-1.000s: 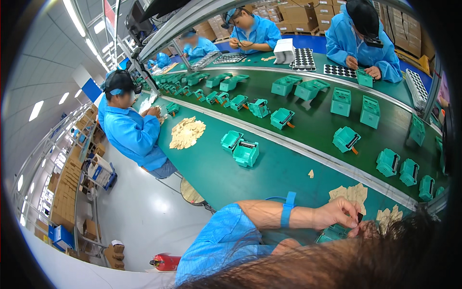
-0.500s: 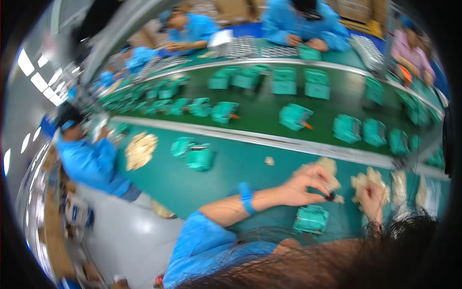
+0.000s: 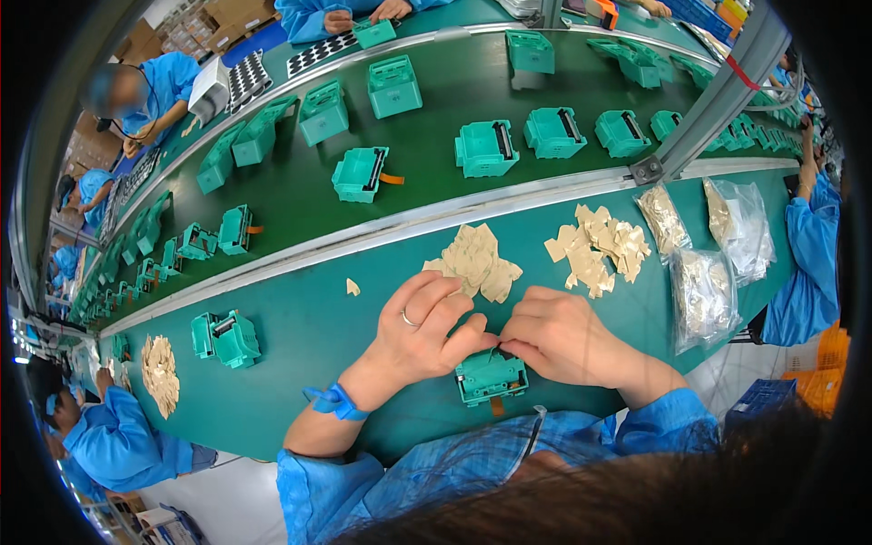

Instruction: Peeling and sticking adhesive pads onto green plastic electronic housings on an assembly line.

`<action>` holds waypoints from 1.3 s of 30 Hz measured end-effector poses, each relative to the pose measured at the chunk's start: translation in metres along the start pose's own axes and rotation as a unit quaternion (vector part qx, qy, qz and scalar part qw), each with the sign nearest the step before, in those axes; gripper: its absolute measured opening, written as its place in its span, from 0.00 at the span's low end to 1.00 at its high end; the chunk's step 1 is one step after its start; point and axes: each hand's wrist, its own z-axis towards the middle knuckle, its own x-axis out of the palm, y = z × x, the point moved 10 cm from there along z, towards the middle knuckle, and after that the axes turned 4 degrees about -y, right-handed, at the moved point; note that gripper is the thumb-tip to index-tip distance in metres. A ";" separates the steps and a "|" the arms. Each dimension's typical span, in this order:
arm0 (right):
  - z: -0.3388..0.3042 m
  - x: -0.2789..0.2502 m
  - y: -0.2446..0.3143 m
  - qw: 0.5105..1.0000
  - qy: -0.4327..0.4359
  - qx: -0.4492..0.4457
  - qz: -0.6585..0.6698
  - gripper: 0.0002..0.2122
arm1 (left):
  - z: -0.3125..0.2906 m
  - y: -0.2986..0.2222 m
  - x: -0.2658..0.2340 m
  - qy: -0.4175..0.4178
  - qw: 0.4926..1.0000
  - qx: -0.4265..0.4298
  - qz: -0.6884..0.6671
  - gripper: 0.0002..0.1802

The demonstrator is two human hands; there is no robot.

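A green plastic housing (image 3: 491, 380) lies on the table just in front of me, with a short orange-brown strip sticking out of its near side. My left hand (image 3: 420, 329), wearing a ring and a blue wristband, pinches at the housing's far edge, where a bit of small black piece (image 3: 495, 349) shows by the fingertips. From the other side my right hand (image 3: 561, 338) meets it, thumb and index finger pressed together; whatever they hold is too small to make out. Beyond my left fingers spreads a pile of cream-coloured flat pieces (image 3: 477, 259).
Another cream pile (image 3: 595, 245) lies right, beside clear bags (image 3: 705, 295) of pieces. Two green housings (image 3: 227, 339) stand left. Past a metal rail (image 3: 381, 234), a green belt (image 3: 300, 186) carries several housings. A metal post (image 3: 727, 91) rises right. Co-workers in blue sit around.
The view has swung right. My right hand has left the right cream pile and come to the housing. My left hand, holding the small black piece, has moved to the housing too.
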 end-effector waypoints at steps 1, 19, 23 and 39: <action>-0.001 -0.011 -0.003 0.999 -0.043 0.019 0.010 0.06 | 0.003 -0.001 0.002 0.025 1.000 -0.004 0.005 0.20; -0.033 -0.004 -0.034 0.965 -0.186 0.160 0.093 0.08 | -0.022 -0.041 0.041 0.267 0.952 -0.130 -0.076 0.26; -0.032 -0.001 -0.034 0.968 -0.173 0.157 0.087 0.08 | -0.021 -0.041 0.041 0.263 0.954 -0.125 -0.069 0.26; -0.030 0.003 -0.038 0.972 -0.155 0.157 0.084 0.08 | -0.023 -0.043 0.043 0.255 0.959 -0.116 -0.042 0.25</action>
